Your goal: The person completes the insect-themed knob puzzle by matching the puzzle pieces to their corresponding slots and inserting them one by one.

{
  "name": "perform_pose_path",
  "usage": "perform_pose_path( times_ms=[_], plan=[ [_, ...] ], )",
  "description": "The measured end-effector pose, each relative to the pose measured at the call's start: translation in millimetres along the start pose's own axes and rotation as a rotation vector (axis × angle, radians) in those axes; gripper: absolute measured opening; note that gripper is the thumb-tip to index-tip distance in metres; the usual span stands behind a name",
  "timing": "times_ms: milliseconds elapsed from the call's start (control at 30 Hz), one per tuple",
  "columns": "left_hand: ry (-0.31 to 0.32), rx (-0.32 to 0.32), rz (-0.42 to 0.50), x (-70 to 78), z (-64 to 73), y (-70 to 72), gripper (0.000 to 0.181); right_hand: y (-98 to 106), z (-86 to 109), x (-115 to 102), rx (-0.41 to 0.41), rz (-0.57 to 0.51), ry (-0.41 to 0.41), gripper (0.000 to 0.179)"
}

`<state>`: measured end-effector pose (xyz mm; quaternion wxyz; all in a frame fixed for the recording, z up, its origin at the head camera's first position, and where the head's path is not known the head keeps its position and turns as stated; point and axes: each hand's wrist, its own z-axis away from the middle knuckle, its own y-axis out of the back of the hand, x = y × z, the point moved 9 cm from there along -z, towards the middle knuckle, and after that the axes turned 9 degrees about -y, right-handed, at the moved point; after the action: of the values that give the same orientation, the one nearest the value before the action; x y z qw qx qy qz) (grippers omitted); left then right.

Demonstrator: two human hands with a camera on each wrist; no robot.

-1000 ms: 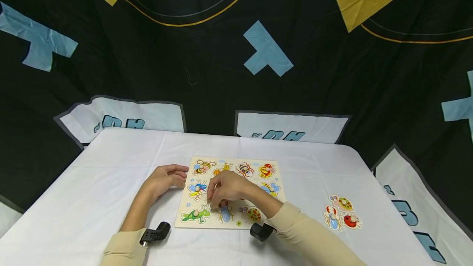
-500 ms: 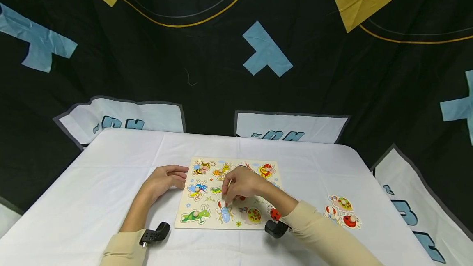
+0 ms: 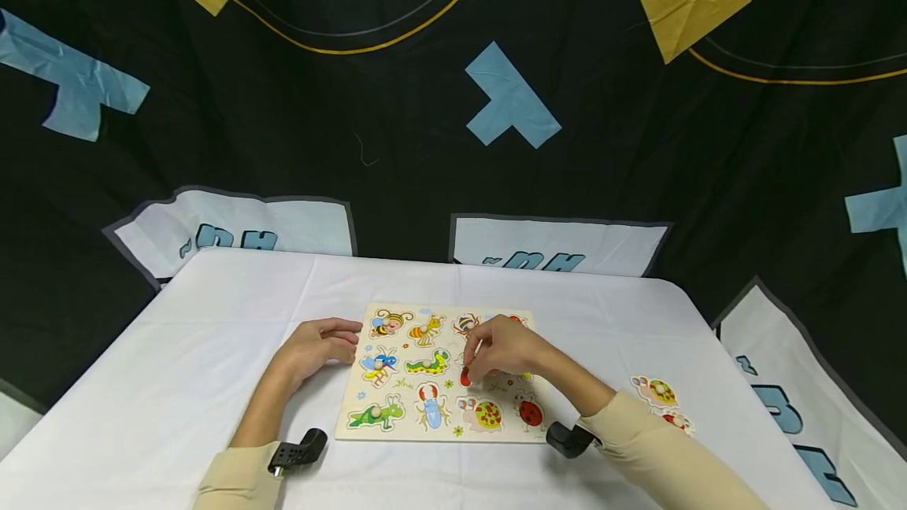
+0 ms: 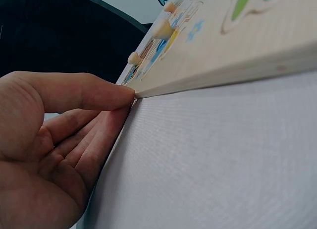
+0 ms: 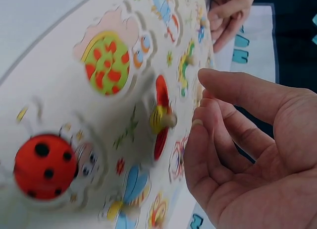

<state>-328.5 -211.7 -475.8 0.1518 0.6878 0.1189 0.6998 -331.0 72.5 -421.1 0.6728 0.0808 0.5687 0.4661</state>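
A wooden insect puzzle board lies on the table. My left hand rests at its left side; in the left wrist view the thumb tip touches the board's edge. My right hand is over the middle of the board, fingers loosely bent. The right wrist view shows a gap between these fingertips and the knobbed red-and-yellow winged-insect piece set in the board. A green caterpillar piece sits in its slot to the left. Knobless pictures of a beetle, snail and ladybug show along the near row.
Right of the board lie a loose snail piece and a ladybug piece, partly covered by the right sleeve. A white cloth covers the table. A black curtain hangs behind it.
My right hand has moved right across the board, away from the caterpillar piece, which shows in full now. The right sleeve now hides the loose beetle piece. My left hand has stayed put.
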Motion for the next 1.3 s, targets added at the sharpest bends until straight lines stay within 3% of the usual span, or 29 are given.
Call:
perform_pose_path(
  times_ms=[433,833,1300],
  plan=[
    [-0.002,-0.006,-0.013,2.4,-0.1,1.0,0.061,35,18.9,36,0.064,0.017,-0.058,0.017],
    [-0.001,-0.009,0.008,1.5,-0.3,0.3,0.061,59,36.0,65,0.082,-0.021,-0.077,0.020],
    [0.003,-0.008,0.006,1.9,0.1,-0.8,0.062,79,55.3,97,0.114,-0.022,-0.163,0.019]
  ],
)
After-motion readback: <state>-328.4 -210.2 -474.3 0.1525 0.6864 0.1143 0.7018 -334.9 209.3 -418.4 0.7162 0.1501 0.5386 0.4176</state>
